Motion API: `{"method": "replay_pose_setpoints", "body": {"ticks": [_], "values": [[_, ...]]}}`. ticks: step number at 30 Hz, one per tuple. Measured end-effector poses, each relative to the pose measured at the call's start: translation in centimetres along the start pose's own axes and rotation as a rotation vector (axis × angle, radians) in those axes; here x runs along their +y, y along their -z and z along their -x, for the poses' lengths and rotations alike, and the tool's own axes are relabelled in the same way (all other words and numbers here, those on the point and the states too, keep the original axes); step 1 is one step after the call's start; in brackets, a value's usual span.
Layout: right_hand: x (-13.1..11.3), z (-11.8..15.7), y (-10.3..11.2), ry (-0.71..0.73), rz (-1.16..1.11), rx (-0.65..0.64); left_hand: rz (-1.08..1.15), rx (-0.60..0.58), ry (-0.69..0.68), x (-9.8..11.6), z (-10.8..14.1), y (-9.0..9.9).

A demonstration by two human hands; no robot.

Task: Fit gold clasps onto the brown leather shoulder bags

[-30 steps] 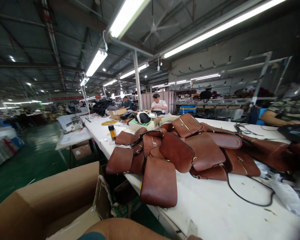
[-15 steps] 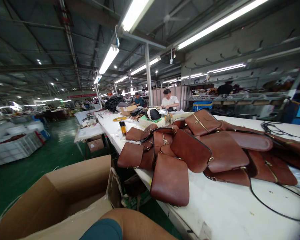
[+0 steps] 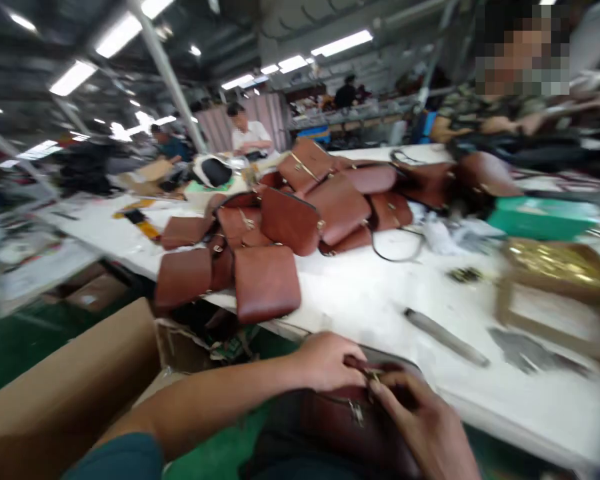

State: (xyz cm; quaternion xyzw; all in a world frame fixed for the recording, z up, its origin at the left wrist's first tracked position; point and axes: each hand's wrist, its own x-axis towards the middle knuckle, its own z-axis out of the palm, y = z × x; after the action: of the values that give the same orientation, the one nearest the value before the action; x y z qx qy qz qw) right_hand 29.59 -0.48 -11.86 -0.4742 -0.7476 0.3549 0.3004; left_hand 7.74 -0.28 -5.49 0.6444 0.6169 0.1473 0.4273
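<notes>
A dark brown leather bag [image 3: 353, 427] lies at my lap, against the near table edge. My left hand [image 3: 330, 363] grips a brown leather strap at the bag's top, its fingers curled round it. From the right, my right hand [image 3: 423, 413] pinches a small brass-coloured metal fitting [image 3: 373, 375] at that strap, close to my left fingertips. A metal clasp [image 3: 356, 413] shows on the bag's front below the hands. Past them, several brown leather bags [image 3: 267, 280] are heaped on the white table [image 3: 360, 307]. The picture is somewhat blurred.
An open cardboard box [image 3: 80, 373] stands at the lower left. On the table's right are a grey tool [image 3: 447, 337], a grey glove [image 3: 525, 350], a box of gold-coloured pieces [image 3: 560, 263] and a green box [image 3: 545, 217]. A person in camouflage [image 3: 490, 113] works across the table.
The view has swung right and down. Both hands and the bag they hold have come into view; before, only part of my left arm showed.
</notes>
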Motion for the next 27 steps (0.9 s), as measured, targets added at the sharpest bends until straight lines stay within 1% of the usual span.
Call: {"method": "replay_pose_setpoints", "body": {"ticks": [1,2,3,4,5,7,9,11,15,18,21,23,27], "values": [[0.1,-0.2,0.7,0.045,-0.027,0.047,0.052,-0.038,-0.016,-0.1,-0.1,0.3],[0.2,-0.5,1.4,0.096,0.001,0.146,0.088,-0.092,-0.030,-0.2,-0.3,0.6],[0.1,-0.9,2.1,0.148,0.069,0.207,0.126,-0.137,-0.035,-0.2,-0.5,1.0],[-0.1,-1.3,2.8,0.193,0.116,0.220,0.183,-0.170,-0.043,-0.2,-0.6,1.3],[-0.5,-1.6,3.4,0.223,0.143,0.198,0.216,-0.192,-0.054,0.0,-0.6,1.5],[-1.3,-2.1,4.2,0.236,0.119,0.090,0.245,-0.207,-0.038,0.4,-0.3,1.8],[-2.1,-2.2,4.6,0.200,0.028,0.000,0.239,-0.221,0.005,0.8,0.0,2.0],[-2.4,-2.3,4.5,0.148,-0.073,-0.048,0.239,-0.252,0.035,1.0,0.0,2.1],[-2.4,-2.4,4.0,0.042,-0.184,-0.096,0.231,-0.316,0.022,0.7,-0.4,2.3],[-2.0,-2.6,3.4,-0.004,-0.194,-0.101,0.201,-0.361,0.058,0.4,-0.7,2.5],[-1.5,-2.8,2.8,-0.019,-0.154,-0.117,0.168,-0.390,0.084,0.3,-1.1,2.6],[-1.1,-2.7,2.2,0.020,-0.083,-0.051,0.164,-0.373,0.080,0.1,-1.4,2.6],[-1.2,-1.4,1.0,0.150,0.112,0.288,0.191,-0.323,0.085,-0.6,-1.8,2.2]]}}
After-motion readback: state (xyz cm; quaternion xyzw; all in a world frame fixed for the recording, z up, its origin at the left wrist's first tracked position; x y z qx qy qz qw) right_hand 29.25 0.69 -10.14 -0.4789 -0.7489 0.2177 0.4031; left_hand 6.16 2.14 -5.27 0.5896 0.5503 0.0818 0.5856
